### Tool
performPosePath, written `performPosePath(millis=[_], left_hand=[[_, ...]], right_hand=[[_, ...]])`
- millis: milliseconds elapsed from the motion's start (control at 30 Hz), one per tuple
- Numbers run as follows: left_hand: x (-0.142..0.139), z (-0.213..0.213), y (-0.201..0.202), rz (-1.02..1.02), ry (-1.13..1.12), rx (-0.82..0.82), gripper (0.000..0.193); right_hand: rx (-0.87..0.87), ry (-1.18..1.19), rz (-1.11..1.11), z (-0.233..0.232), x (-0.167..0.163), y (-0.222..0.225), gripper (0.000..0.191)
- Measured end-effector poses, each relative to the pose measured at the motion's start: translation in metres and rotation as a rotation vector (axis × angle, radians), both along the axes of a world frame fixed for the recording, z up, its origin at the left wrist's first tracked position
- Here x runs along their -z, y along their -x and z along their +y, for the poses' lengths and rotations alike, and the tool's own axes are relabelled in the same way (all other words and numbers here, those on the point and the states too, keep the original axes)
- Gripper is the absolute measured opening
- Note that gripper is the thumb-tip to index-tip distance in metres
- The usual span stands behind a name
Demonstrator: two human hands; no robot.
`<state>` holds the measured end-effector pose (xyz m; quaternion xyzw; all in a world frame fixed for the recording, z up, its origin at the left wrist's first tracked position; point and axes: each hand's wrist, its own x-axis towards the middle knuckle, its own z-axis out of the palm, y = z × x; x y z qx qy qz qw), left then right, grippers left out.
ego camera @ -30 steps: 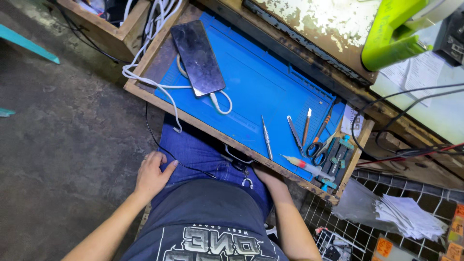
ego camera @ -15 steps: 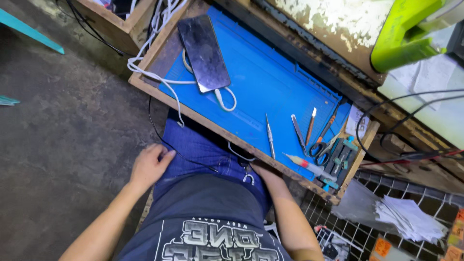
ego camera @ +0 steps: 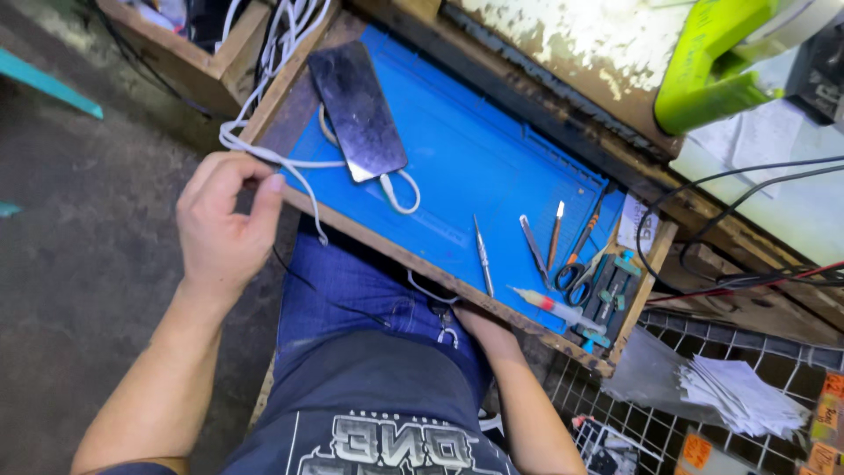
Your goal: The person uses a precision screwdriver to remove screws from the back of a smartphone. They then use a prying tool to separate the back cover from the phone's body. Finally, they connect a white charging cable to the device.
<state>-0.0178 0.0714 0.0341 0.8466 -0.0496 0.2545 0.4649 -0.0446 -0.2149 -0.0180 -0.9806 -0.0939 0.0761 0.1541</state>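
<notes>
1. The left hand [ego camera: 224,224] is hovering at the worktop's [ego camera: 387,242] near wooden edge, thumb and forefinger pinching the white cable [ego camera: 290,167] where it is crossing that edge.
2. The right hand [ego camera: 479,325] is tucking under the worktop's front edge; fingers hidden, so I cannot tell its state.
3. The phone [ego camera: 358,110] is lying face up on the blue mat [ego camera: 475,167], near its far left corner.
4. Tweezers [ego camera: 483,255], scissors [ego camera: 576,268] and other tools are crowding the right end, leaving the mat's middle open.
</notes>
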Motion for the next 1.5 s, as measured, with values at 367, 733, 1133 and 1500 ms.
performPosePath(millis=[367,733,1133,1500], left_hand=[[-0.007,-0.055,-0.091,0.226,-0.655,-0.126,0.100],[-0.012,-0.082,-0.108,0.373,-0.691,-0.229,0.117],[-0.018,-0.057,-0.113,0.330,-0.494,0.108,0.111],[-0.022,-0.037,-0.116,0.195,-0.601,0.320,0.108]], right_hand=[[-0.271,-0.046,0.620,-0.017,-0.038,0.031,0.044],[-0.543,-0.336,0.133,-0.026,-0.074,-0.037,0.037],[-0.348,-0.463,0.148,-0.018,-0.055,-0.070,0.030],[-0.408,-0.407,0.080,-0.016,-0.044,-0.070,0.030]])
